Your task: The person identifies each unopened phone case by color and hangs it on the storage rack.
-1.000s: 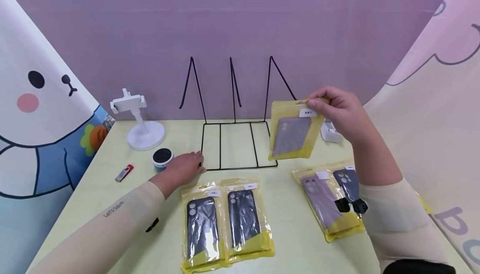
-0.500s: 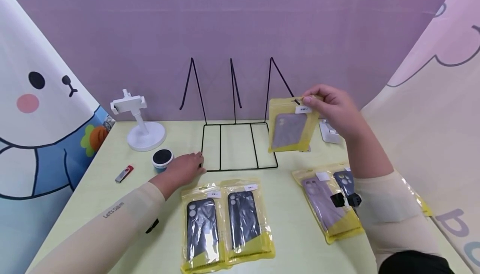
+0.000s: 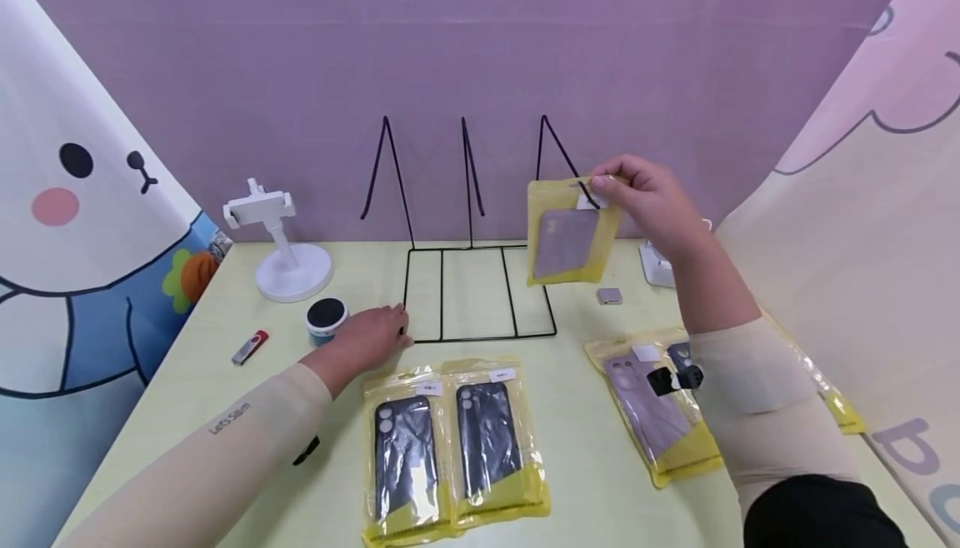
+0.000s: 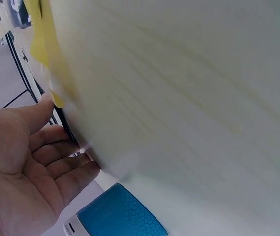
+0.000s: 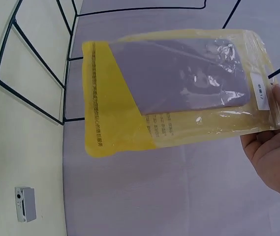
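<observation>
Head view: my right hand (image 3: 645, 198) pinches a pouch (image 3: 570, 236) by its top edge, upright at the end of the rack's right hook (image 3: 559, 144). That hook's tip shows in front of the pouch, and I judge it to be through the hang hole, though I have not let go. My left hand (image 3: 371, 338) grips the rack (image 3: 472, 339) at its near left corner, thumb and fingers about the side bar, likely to steady it. So the hanging seems barely begun: the middle hook (image 3: 473, 167) and left hook (image 3: 374, 169) bear nothing, and this pouch probably needs sliding back and releasing. On the table (image 3: 577, 498), a near pair of pouches (image 3: 487, 440) lies in front of the rack, and a right pair (image 3: 652, 419) is partly hidden by my forearm. A yellow edge (image 3: 842, 411) beyond my sleeve (image 3: 780, 415) may be another.
</observation>
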The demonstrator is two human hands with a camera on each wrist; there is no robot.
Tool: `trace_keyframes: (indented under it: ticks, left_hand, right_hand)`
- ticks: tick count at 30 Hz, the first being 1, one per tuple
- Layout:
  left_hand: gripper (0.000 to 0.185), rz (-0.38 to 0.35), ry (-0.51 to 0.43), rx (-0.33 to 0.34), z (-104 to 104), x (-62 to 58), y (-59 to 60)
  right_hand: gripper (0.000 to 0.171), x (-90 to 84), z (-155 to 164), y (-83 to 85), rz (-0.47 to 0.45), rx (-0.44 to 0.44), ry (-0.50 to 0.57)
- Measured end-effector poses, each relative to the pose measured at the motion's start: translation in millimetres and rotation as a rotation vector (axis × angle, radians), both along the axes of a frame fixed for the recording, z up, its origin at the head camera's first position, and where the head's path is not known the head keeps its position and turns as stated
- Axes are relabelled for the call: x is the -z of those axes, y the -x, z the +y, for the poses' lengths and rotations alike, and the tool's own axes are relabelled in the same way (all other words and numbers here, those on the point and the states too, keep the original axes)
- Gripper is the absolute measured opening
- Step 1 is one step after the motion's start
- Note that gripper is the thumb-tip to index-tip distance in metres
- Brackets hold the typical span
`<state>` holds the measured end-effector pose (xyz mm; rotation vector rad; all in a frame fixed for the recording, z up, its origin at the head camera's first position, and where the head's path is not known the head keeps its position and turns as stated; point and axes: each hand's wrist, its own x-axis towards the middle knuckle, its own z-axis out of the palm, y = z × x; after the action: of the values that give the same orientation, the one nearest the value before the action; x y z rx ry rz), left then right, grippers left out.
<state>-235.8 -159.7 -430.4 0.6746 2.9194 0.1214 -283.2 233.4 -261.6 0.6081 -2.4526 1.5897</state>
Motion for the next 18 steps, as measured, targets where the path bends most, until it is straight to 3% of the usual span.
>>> trace_keyframes:
  ticks: [18]
  left_hand:
    - [0.033, -0.028, 0.007, -0.023, 2.3, 1.3, 1.9]
  right_hand:
    - [0.026, -9.4, -14.8, 41.2, -0.037, 0.043, -0.037]
